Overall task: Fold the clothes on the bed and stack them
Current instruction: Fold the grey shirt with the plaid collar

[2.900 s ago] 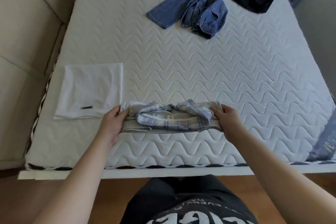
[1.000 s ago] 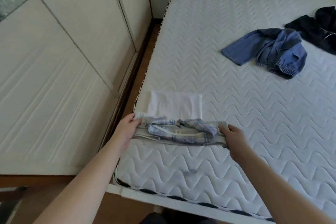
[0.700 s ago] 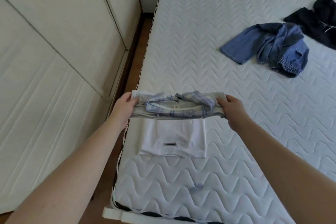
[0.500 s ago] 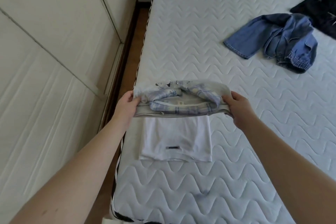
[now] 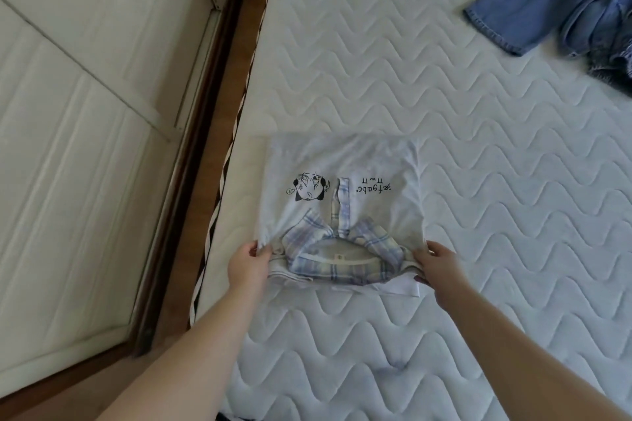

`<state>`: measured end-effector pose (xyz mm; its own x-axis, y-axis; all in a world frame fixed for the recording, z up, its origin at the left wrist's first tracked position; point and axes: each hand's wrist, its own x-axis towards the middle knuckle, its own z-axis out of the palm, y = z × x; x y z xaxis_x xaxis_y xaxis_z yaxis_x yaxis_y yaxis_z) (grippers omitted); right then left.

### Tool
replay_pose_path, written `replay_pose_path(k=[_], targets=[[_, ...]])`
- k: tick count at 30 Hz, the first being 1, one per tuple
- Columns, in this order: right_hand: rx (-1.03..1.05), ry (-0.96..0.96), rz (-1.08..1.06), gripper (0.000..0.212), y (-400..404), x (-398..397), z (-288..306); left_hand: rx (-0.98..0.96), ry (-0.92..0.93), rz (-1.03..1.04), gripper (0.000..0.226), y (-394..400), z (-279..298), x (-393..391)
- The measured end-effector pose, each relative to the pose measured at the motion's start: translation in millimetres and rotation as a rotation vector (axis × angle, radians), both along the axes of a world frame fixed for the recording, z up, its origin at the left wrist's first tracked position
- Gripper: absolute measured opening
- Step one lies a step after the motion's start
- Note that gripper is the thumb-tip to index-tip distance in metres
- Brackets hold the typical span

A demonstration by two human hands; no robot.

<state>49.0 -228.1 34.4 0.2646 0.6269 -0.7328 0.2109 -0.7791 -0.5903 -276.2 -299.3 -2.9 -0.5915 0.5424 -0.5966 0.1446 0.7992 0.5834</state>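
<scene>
Left hand (image 5: 247,265): pinching the near left corner of the folded grey shirt (image 5: 342,195), thumb on top of the cloth.
Right hand (image 5: 436,265): gripping the near right corner of the same shirt, fingers curled under its edge.
Grey shirt: lies flat on the bed (image 5: 478,215) near its left edge, folded to a rough square, a small cartoon face and a line of lettering printed on it, both upside down from where the person stands.
Plaid collar (image 5: 337,255): pale blue and lilac checks, at the near edge between the two hands, with a narrow placket running up the middle of the shirt.
White garment (image 5: 403,288): underneath the grey shirt, only a strip showing along the near right edge.
Denim garment (image 5: 561,7): crumpled at the far right of the bed, well apart from the stack.
Beside the bed: a strip of brown floor (image 5: 205,147), then white panelled wardrobe doors (image 5: 85,113).
</scene>
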Motion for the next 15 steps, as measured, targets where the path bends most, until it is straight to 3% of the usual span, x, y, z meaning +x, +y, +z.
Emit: replay_pose_path(k=[8, 11, 15], targets=[[0.013, -0.239, 0.204, 0.018, -24, 19, -38, -0.023, 0.159, -0.059, 0.026, -8, -17, -1], [0.029, -0.357, 0.307, 0.022, -27, 20, -41, -0.047, 0.172, -0.032, 0.033, -6, -25, -2], [0.003, -0.378, 0.329, 0.028, -31, 15, -44, -0.069, 0.135, -0.007, 0.04, -6, -31, 0]])
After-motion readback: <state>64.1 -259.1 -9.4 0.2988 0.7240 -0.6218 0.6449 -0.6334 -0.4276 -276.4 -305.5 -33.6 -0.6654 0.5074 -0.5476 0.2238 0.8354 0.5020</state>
